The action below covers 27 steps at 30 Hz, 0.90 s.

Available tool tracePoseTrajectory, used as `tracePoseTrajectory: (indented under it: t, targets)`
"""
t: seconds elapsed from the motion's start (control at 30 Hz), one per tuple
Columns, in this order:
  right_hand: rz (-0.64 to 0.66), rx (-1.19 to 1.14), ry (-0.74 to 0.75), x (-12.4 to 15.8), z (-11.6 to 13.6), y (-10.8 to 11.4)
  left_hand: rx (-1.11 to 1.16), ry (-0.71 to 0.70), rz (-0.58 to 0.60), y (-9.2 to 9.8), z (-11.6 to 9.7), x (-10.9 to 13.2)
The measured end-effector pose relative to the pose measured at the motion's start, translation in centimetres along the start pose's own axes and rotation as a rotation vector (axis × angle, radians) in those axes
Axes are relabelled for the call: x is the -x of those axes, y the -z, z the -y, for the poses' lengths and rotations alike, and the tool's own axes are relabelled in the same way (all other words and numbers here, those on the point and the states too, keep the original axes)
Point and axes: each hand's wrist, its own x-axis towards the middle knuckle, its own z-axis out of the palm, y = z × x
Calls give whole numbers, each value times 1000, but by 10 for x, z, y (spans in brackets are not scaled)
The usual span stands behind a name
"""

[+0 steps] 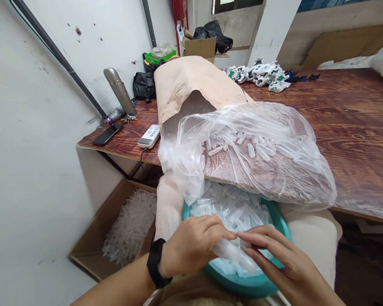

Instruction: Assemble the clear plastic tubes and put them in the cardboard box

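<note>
My left hand (pixel 191 246), with a black band at the wrist, is closed around a bunch of clear plastic tubes (pixel 234 253) over a teal basin (pixel 252 284) on my lap. My right hand (pixel 281 259) rests its stretched fingers against the same bunch from the right. The basin is full of small clear tubes (pixel 232 210). A large clear plastic bag (pixel 252 153) of the same tubes spills from a brown paper sack (pixel 191 85) lying on the wooden table (pixel 354 127), its mouth hanging over the basin.
A cardboard box (pixel 115 229) of clear tubes stands on the floor at left. On the table's left end lie a phone (pixel 107 134), a power bank (pixel 149 136), a metal flask (pixel 119 90) and keys. Small white packets (pixel 261 74) are piled at the back.
</note>
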Motion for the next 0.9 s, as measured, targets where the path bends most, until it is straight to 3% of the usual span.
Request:
tracePoseTrajectory:
  t: [0.13, 0.33, 0.57, 0.67, 0.77, 0.9]
  targets:
    - [17, -25, -170, 3, 5, -2, -110, -58, -21, -1, 0, 4]
    - [91, 128, -81, 3, 0, 4, -133, -88, -47, -1, 0, 3]
    - [226, 281, 12, -2, 12, 12, -180, -129, -41, -2, -4, 3]
    - [228, 307, 26, -4, 15, 12, -202, -133, -39, -2, -5, 3]
    - [217, 275, 10, -5, 15, 8, -214, -145, -49, -5, -3, 4]
    - [261, 83, -126, -5, 18, -2, -178, -152, -86, -11, 2, 4]
